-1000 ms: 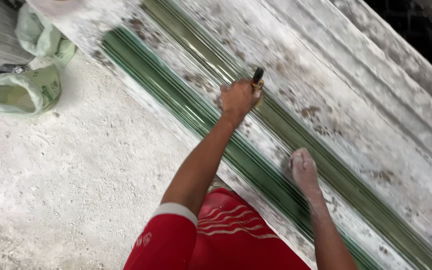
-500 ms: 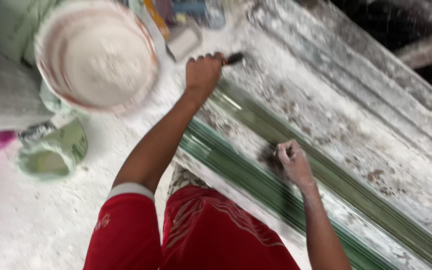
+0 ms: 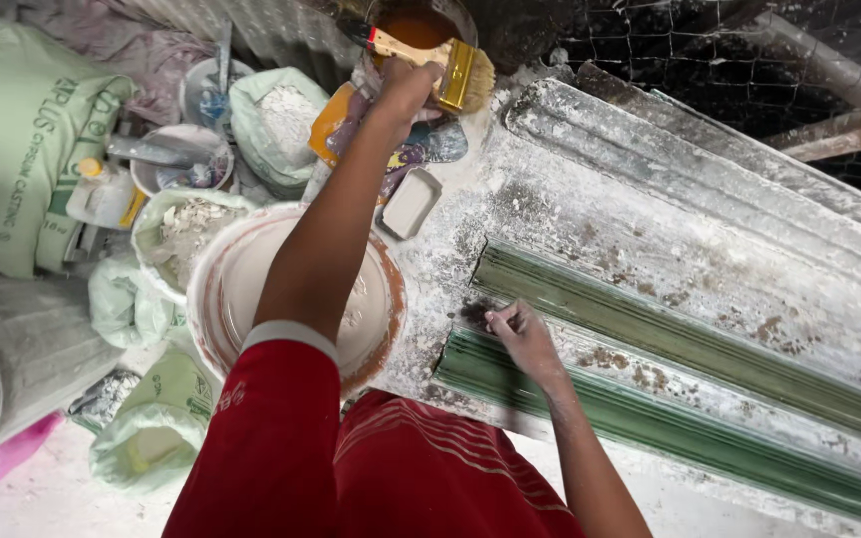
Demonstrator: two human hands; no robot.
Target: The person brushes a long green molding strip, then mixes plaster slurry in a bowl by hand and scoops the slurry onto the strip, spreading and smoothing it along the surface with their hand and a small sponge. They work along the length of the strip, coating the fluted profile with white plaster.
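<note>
Head view: your left hand closes around a yellow-handled paintbrush at 12 o'clock, over a brown-filled pot. Your right hand, fingers loosely curled and holding nothing, presses the green-grooved mould at centre.

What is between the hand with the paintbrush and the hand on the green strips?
Between the left hand holding the paintbrush and the right hand lies a small grey rectangular tray, then dusty white mould surface, seen from the head camera.
</note>
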